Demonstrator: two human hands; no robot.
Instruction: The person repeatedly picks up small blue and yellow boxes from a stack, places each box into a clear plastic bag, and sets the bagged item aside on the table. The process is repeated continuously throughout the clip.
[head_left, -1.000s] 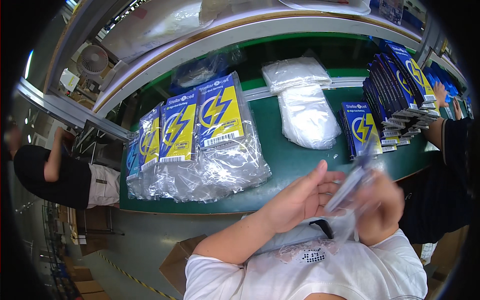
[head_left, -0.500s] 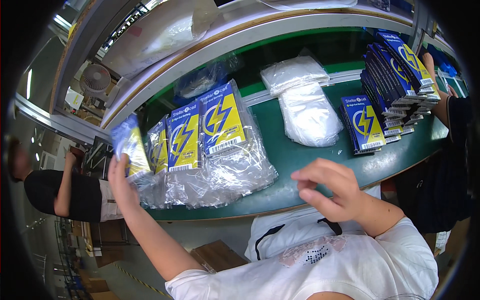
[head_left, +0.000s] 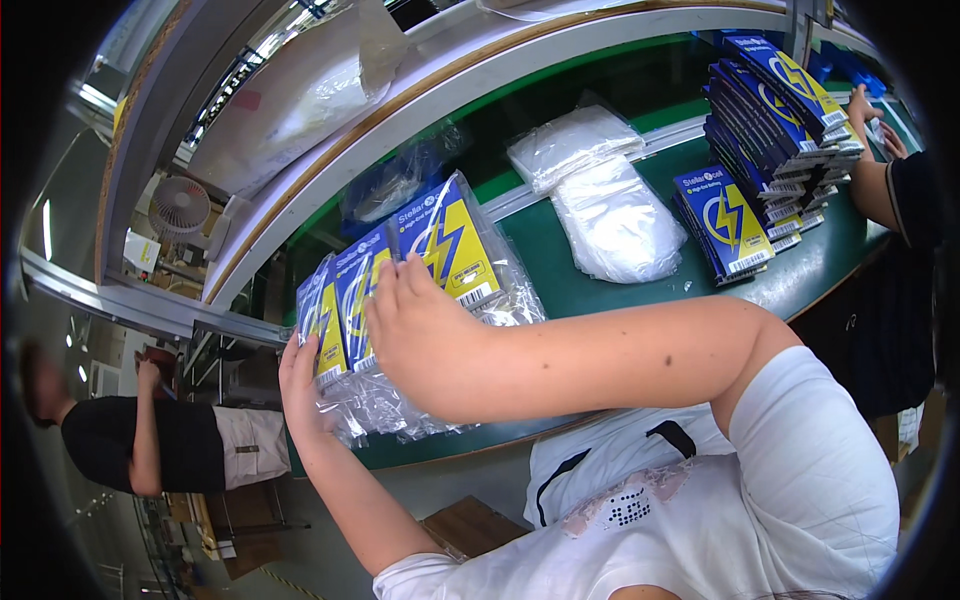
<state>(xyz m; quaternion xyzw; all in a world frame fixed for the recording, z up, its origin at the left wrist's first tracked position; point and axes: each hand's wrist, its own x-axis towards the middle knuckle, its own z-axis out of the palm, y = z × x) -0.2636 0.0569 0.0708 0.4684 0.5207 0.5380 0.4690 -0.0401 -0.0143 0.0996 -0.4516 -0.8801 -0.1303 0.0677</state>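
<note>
Flat blue-and-yellow boxes [head_left: 323,312] in clear plastic bags lie overlapping in a row at the left of the green table. My left hand [head_left: 302,388] touches the outer edge of the leftmost bagged box, its fingers stretched out. My right hand [head_left: 425,335] reaches across from the right, its fingers laid over the middle boxes near the bagged box [head_left: 452,245] at the row's right end. The right hand and wrist hide part of the boxes and bags. Loose ends of clear bag [head_left: 385,405] spread out below the boxes.
Clear empty bags [head_left: 615,215] lie in a pile mid-table. Tall stacks of unbagged blue-and-yellow boxes [head_left: 770,140] stand at the right, a shorter stack [head_left: 722,225] beside them. A shelf edge [head_left: 440,95] runs behind. A co-worker's hand [head_left: 865,110] is at far right; another person [head_left: 150,440] stands left.
My left hand has brought a bagged box from the left against the row and no longer holds it up. My right hand has swung left from above the table's front edge onto the boxes.
</note>
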